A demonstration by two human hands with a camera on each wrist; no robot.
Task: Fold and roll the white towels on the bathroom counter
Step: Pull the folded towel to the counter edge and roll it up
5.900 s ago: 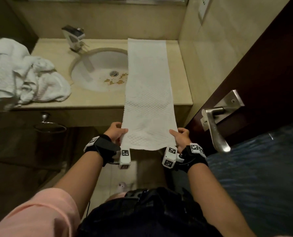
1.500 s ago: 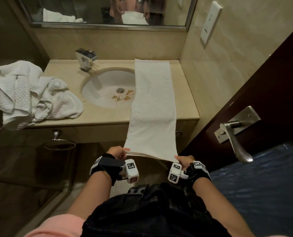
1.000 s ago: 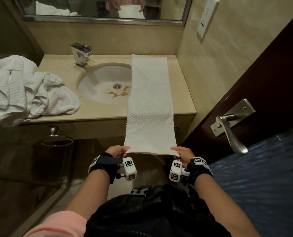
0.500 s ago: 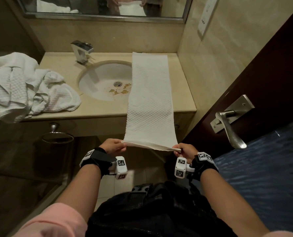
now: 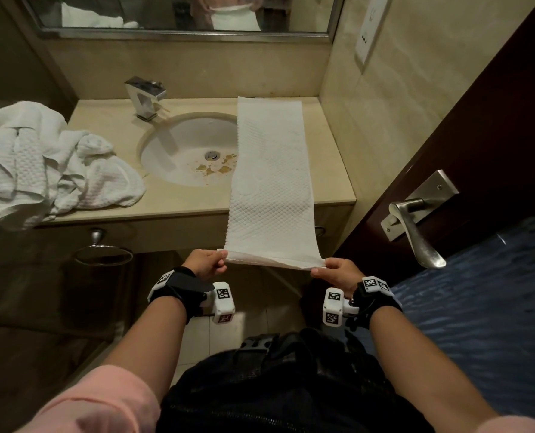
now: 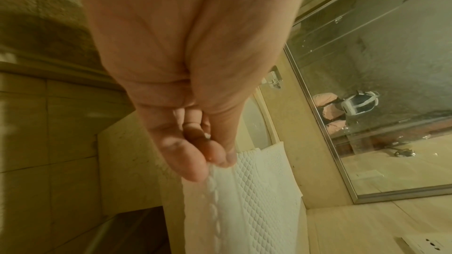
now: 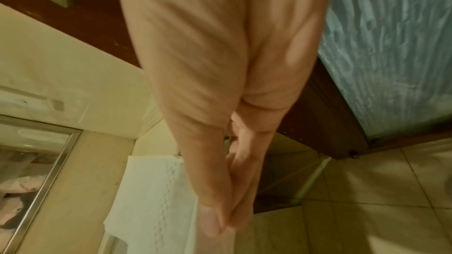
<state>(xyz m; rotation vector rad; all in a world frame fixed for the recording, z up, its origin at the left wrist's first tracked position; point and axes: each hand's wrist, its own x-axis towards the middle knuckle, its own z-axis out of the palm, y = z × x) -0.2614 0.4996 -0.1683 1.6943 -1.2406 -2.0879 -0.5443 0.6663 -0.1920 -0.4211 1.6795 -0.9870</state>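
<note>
I hold the long folded towel [image 5: 271,182] by its near end, one corner in each of my hands. My left hand [image 5: 204,263] pinches the left corner between thumb and fingertips [image 6: 193,169], and my right hand [image 5: 335,273] pinches the right corner the same way, thumb on top. The two hands are level with each other and spread as wide as the strip, in front of the bench [image 5: 103,210] and below its front edge. From my hands the towel rises over that edge and runs flat across the bench to the back wall, lying on the right part and covering the right rim of the sink [image 5: 181,151]. Its near end shows stacked layers between my hands. On the left end of the bench, well apart from my hands, a heap of crumpled towels [image 5: 50,164] spills over the edge. The tap [image 5: 146,96] stands behind the sink, left of the strip.
</note>
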